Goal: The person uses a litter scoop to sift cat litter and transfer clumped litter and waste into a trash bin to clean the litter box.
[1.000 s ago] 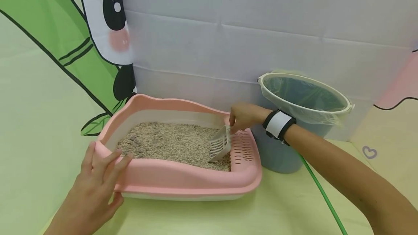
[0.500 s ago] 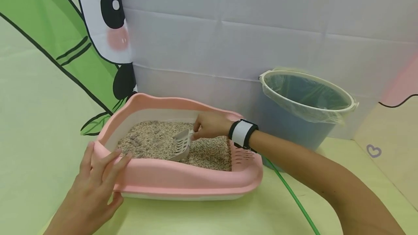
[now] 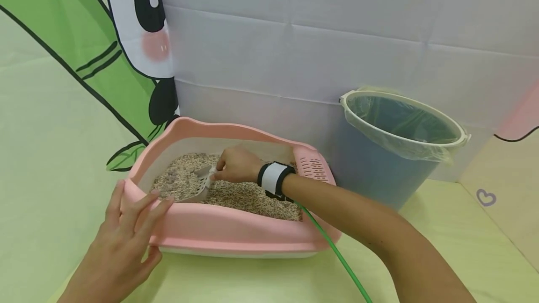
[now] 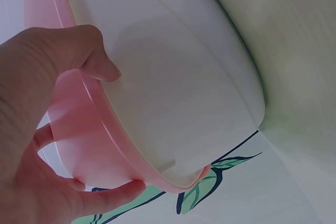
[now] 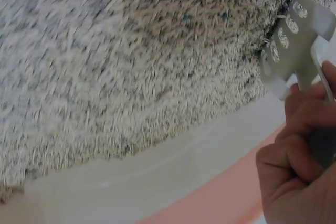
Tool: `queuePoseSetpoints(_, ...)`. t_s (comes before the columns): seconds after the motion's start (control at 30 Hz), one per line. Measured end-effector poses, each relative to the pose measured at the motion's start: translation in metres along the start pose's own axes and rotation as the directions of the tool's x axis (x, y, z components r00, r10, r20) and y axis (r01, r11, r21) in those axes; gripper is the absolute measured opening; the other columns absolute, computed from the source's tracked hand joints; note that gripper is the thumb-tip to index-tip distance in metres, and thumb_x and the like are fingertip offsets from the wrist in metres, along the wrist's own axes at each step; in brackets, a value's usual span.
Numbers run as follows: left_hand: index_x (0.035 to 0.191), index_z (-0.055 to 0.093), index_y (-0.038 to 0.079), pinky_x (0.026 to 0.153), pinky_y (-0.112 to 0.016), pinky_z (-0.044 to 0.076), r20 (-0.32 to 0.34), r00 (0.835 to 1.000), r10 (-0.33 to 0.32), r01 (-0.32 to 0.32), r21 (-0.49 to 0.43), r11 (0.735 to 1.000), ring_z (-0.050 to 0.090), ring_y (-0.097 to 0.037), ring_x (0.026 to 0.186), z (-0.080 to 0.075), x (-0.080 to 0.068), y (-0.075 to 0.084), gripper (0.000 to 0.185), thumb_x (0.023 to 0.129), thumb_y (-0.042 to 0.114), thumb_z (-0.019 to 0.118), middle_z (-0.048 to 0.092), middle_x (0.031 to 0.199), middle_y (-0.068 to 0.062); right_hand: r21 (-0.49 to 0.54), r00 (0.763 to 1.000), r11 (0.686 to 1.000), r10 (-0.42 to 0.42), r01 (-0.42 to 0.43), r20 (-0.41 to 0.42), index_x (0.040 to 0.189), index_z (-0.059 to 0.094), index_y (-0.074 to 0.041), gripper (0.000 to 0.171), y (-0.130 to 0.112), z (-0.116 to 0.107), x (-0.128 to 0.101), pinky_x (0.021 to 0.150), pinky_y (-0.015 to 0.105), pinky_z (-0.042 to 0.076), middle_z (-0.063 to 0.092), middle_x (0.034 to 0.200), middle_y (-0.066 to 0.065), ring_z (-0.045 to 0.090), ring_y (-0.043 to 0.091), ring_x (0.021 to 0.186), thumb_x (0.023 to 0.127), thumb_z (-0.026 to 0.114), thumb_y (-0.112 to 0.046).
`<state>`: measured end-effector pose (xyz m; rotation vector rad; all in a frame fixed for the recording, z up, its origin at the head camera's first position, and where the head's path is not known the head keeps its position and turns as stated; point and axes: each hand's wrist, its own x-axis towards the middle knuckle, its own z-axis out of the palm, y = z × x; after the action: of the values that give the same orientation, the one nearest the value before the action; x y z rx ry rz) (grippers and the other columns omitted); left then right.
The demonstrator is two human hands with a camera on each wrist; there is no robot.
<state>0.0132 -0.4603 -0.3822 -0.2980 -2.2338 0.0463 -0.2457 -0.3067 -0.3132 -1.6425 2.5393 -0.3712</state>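
Right hand (image 3: 236, 165) is clamping the scoop (image 3: 203, 185) in the litter (image 3: 236, 191), left hand (image 3: 122, 242) is gripping the tray (image 3: 236, 233) rim; a fast lift is risking flung granules.

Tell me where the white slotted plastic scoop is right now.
In the head view the white slotted plastic scoop is in the litter at the left end of the pink litter tray, gripped by the right hand, near the left hand.

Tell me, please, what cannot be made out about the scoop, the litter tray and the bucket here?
- Scoop handle: head view, hidden by the right hand.
- Scoop blade: right wrist view, cut by the frame edge.
- Litter tray floor: covered by litter.
- Bucket contents: head view, veiled by its plastic liner.
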Motion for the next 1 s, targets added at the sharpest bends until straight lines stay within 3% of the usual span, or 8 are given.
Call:
queuePoseSetpoints(0.17, 0.141, 0.060, 0.004, 0.085, -0.083, 0.048, 0.003, 1.000, -0.004, 0.004, 0.002, 1.000, 0.032, -0.071, 0.140, -0.001, -0.001, -0.001, 0.066, 0.099, 0.042, 0.026, 0.057, 0.138, -0.023, 0.092, 0.997, 0.996, 0.024, -0.018, -0.071, 0.104, 0.086, -0.019, 0.023, -0.007, 0.015, 0.007, 0.064, 0.013, 0.048, 0.082, 0.115, -0.002, 0.062, -0.001, 0.066, 0.098, 0.074, -0.039)
queuePoseSetpoints(0.23, 0.140, 0.060, 0.005, 0.082, -0.082, 0.049, 0.004, 1.000, -0.004, 0.004, 0.004, 1.000, 0.032, -0.071, 0.139, -0.001, -0.002, -0.002, 0.067, 0.098, 0.043, 0.026, 0.057, 0.137, -0.023, 0.137, 0.996, 0.990, 0.030, -0.018, -0.088, 0.106, 0.085, -0.021, 0.023, -0.010, 0.021, 0.010, 0.062, 0.013, 0.048, 0.082, 0.113, -0.003, 0.062, -0.002, 0.064, 0.098, 0.074, -0.039)
queuePoseSetpoints(0.4, 0.142, 0.059, 0.002, 0.130, -0.063, 0.021, 0.012, 1.000, 0.016, -0.015, -0.028, 0.999, 0.033, -0.070, 0.137, 0.000, -0.001, -0.002, 0.066, 0.096, 0.039, 0.030, 0.056, 0.137, -0.023, 0.269, 0.990, 0.962, 0.081, -0.048, -0.112, 0.109, 0.084, -0.019, 0.025, -0.014, 0.030, 0.011, 0.047, 0.017, 0.033, 0.083, 0.097, 0.002, 0.037, 0.003, 0.044, 0.099, 0.072, -0.038)
queuePoseSetpoints(0.47, 0.142, 0.059, 0.001, 0.135, -0.048, 0.004, 0.008, 1.000, 0.029, -0.029, -0.034, 0.999, 0.034, -0.070, 0.136, 0.000, 0.000, -0.003, 0.065, 0.096, 0.038, 0.031, 0.056, 0.136, -0.024, 0.328, 0.986, 0.943, 0.109, -0.062, -0.127, 0.112, 0.084, -0.018, 0.026, -0.013, 0.031, 0.011, 0.046, 0.018, 0.032, 0.083, 0.097, 0.004, 0.032, 0.004, 0.041, 0.099, 0.073, -0.037)
queuePoseSetpoints(0.57, 0.141, 0.059, 0.001, 0.135, -0.044, 0.000, -0.003, 0.999, 0.034, -0.034, -0.034, 0.999, 0.033, -0.071, 0.135, 0.001, 0.000, -0.003, 0.066, 0.097, 0.040, 0.031, 0.056, 0.136, -0.026, 0.408, 0.979, 0.912, 0.121, -0.045, -0.162, 0.117, 0.082, -0.017, 0.029, -0.009, 0.031, 0.008, 0.049, 0.018, 0.037, 0.081, 0.116, 0.004, 0.033, 0.005, 0.041, 0.099, 0.073, -0.037)
queuePoseSetpoints(0.73, 0.144, 0.058, 0.002, 0.133, -0.039, -0.001, 0.008, 1.000, 0.018, -0.017, -0.028, 0.999, 0.032, -0.071, 0.138, 0.002, -0.003, -0.001, 0.067, 0.097, 0.040, 0.030, 0.055, 0.140, -0.026, 0.522, 0.972, 0.853, 0.114, 0.012, -0.207, 0.117, 0.082, -0.015, 0.030, 0.005, 0.026, -0.001, 0.068, 0.018, 0.052, 0.076, 0.131, 0.006, 0.063, 0.002, 0.070, 0.098, 0.074, -0.036)
queuePoseSetpoints(0.83, 0.144, 0.058, 0.003, 0.132, -0.057, 0.021, 0.012, 1.000, 0.014, -0.014, -0.021, 1.000, 0.032, -0.070, 0.139, 0.002, -0.004, 0.000, 0.067, 0.097, 0.040, 0.028, 0.056, 0.140, -0.024, 0.551, 0.969, 0.834, 0.121, 0.017, -0.213, 0.117, 0.082, -0.015, 0.030, 0.014, 0.017, -0.015, 0.073, 0.021, 0.055, 0.078, 0.127, 0.005, 0.068, 0.009, 0.085, 0.097, 0.075, -0.037)
queuePoseSetpoints(1.0, 0.142, 0.059, 0.002, 0.087, -0.079, 0.051, -0.006, 1.000, 0.026, -0.027, -0.012, 1.000, 0.031, -0.073, 0.139, 0.000, -0.001, -0.002, 0.066, 0.099, 0.041, 0.027, 0.057, 0.138, -0.025, 0.550, 0.963, 0.835, 0.130, 0.021, -0.235, 0.116, 0.082, -0.017, 0.030, 0.024, -0.005, -0.042, 0.070, 0.025, 0.050, 0.079, 0.113, 0.005, 0.063, 0.013, 0.080, 0.099, 0.072, -0.039)
